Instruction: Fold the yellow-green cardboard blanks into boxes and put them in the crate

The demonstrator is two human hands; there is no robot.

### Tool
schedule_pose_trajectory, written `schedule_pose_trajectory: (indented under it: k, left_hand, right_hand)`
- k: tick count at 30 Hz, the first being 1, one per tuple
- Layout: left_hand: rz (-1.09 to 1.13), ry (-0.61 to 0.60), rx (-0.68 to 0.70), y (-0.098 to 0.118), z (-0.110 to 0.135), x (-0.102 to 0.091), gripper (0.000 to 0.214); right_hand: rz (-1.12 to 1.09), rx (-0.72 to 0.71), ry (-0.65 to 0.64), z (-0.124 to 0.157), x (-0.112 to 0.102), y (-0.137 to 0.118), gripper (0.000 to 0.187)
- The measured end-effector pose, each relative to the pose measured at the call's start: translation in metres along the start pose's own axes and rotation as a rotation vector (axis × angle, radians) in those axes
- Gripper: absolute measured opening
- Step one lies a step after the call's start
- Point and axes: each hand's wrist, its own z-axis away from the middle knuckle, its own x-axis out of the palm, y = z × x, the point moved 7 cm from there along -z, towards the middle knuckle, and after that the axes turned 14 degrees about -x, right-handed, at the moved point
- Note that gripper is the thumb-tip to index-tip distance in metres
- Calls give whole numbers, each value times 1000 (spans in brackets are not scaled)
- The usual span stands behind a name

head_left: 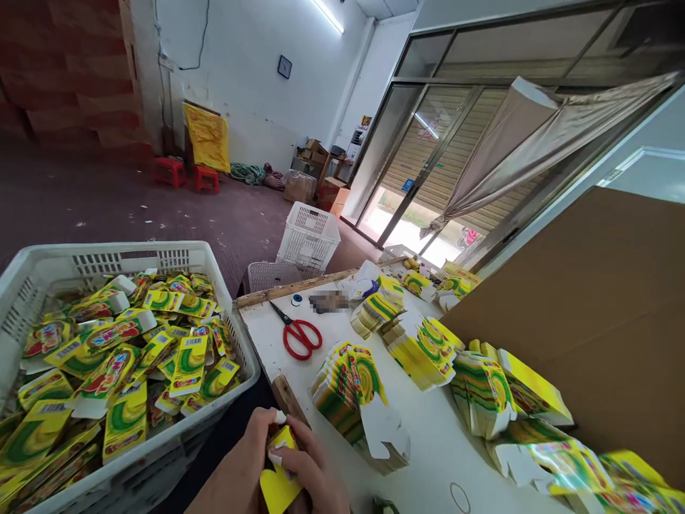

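Carton [278, 489] held at counter [439, 428] edge

It is gripped from both sides: left hand [240, 475] is closed around one side, right hand [313, 471] is pinched on the top flap. Flat stacks [347, 385] are fanned just beside, seemingly for reach; a full crate [123, 248] is set left.

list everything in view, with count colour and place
crate: one, white, left of table
folded boxes: many, yellow-green, piled in crate
table: one, white, centre
flat box stacks: several, yellow-green, on table
scissors: one, red handles, on table
cardboard sheet: one, brown, right
baskets: two, white, floor beyond table
stools: two, red, far wall
clock: one, dark, wall
small box: one, yellow, held in both hands
left hand: gripping small box
right hand: gripping small box
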Motion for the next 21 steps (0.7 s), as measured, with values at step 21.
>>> schedule_pose_trajectory:
  k: [21]
  left_hand:
    - [-596,-352,-37,22,-6,13,36]
  right_hand:
    - [-82,41,-45,19,-32,5,39]
